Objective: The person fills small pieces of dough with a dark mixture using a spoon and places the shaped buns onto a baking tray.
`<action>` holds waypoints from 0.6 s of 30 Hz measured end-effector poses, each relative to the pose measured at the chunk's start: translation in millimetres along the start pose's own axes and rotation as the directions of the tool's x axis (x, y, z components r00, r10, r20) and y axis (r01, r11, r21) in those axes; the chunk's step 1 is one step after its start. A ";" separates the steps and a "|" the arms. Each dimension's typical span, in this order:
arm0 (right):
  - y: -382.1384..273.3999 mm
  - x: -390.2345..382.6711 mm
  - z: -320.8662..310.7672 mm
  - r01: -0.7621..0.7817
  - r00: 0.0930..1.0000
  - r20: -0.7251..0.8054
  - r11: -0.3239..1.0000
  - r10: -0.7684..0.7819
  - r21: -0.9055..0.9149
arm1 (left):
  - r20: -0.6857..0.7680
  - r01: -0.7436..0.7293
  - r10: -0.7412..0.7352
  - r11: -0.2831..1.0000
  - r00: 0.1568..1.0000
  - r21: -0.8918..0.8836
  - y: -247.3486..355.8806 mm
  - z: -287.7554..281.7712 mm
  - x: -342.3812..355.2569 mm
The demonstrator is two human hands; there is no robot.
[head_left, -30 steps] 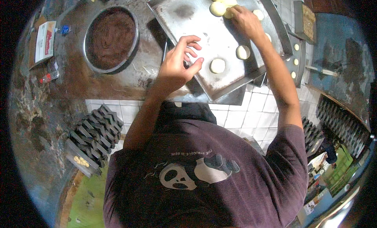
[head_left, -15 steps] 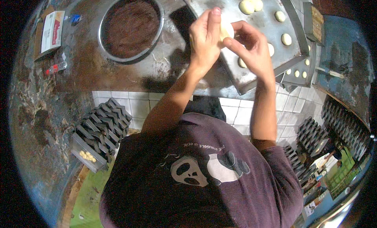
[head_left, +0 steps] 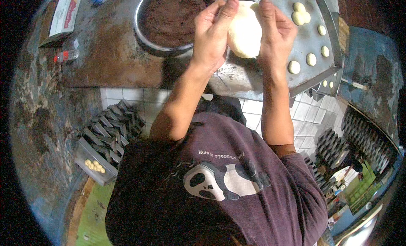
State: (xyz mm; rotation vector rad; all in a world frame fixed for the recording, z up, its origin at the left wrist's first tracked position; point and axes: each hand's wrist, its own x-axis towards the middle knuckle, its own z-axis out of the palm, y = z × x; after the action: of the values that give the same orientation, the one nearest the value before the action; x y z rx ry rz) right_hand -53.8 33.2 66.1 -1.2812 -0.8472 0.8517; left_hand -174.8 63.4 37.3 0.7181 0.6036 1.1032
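Between my two hands hangs a flattened round of pale dough [head_left: 245,32], stretched wide above the metal table. My left hand [head_left: 212,36] pinches its left edge, thumb on top. The right edge is gripped by my right hand [head_left: 277,34], also with the thumb over it. To the right lies a metal baking tray [head_left: 306,78] with several small dough balls [head_left: 311,59] spaced out. A cluster of dough balls [head_left: 299,15] touches at its far side. Left of my left hand stands a round metal bowl [head_left: 146,45] of dark brown filling [head_left: 171,17].
A cardboard box [head_left: 63,17] and a plastic bottle [head_left: 67,55] sit at the table's left. Crisscross stacks of dark trays stand at lower left [head_left: 112,127] and lower right [head_left: 332,146]. Another tray [head_left: 95,165] at lower left holds dough pieces.
The dough has been spread from a small piece into a wide flat round. My hands have moved apart, and the view has shifted, putting the bowl and tray further right.
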 end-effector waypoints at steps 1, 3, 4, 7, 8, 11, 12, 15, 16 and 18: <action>-3.7 -3.9 6.9 -0.060 0.996 0.066 0.998 0.060 0.002 | 0.004 0.046 -0.046 0.995 0.999 -0.083 7.9 -9.0 -2.5; -29.5 -15.9 18.0 -0.190 0.964 0.188 0.982 0.188 -0.008 | 0.023 0.151 -0.150 0.957 0.988 -0.247 22.9 -30.1 -8.6; -44.7 -22.5 22.3 -0.222 0.906 0.336 0.965 0.257 -0.139 | 0.069 0.125 -0.113 0.973 0.991 -0.196 11.8 -50.9 -7.6; -30.5 -36.0 29.4 0.065 0.897 0.420 0.897 0.140 -0.438 | 0.275 -0.094 -0.006 0.932 0.961 0.349 -30.7 -99.6 -32.0; -18.5 -34.9 25.4 0.242 0.899 0.432 0.743 0.069 -0.624 | 0.331 -0.101 -0.068 0.879 0.941 0.466 -23.6 -104.1 -45.0; 68.9 -59.2 2.5 -0.261 0.889 0.131 0.721 0.439 -0.642 | 0.333 -0.180 -0.078 0.715 0.940 0.675 -22.2 -125.2 -69.5; 121.3 -79.4 -20.4 -0.168 0.931 0.106 0.669 0.349 -0.724 | 0.291 -0.207 -0.028 0.638 0.956 0.742 -21.3 -128.9 -72.4; 255.3 -162.5 -65.7 -0.042 0.867 0.030 0.134 0.497 -0.990 | 0.188 -0.185 0.034 0.427 0.982 0.885 -18.1 -157.2 -79.5; 273.2 -179.1 -75.8 0.009 0.819 0.052 0.077 0.572 -0.997 | 0.163 -0.148 -0.006 0.401 0.987 0.904 -17.9 -177.4 -80.9; 281.4 -188.7 -80.1 0.138 0.848 0.226 0.211 0.480 -0.968 | 0.127 -0.106 -0.015 0.462 0.992 0.880 -11.6 -206.5 -86.5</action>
State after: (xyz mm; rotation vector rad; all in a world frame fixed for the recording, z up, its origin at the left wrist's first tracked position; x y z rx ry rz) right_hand -83.2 -145.0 -231.5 -2.3979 -1.8955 0.8243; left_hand -351.3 23.2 -95.1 1.7259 1.0890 0.7063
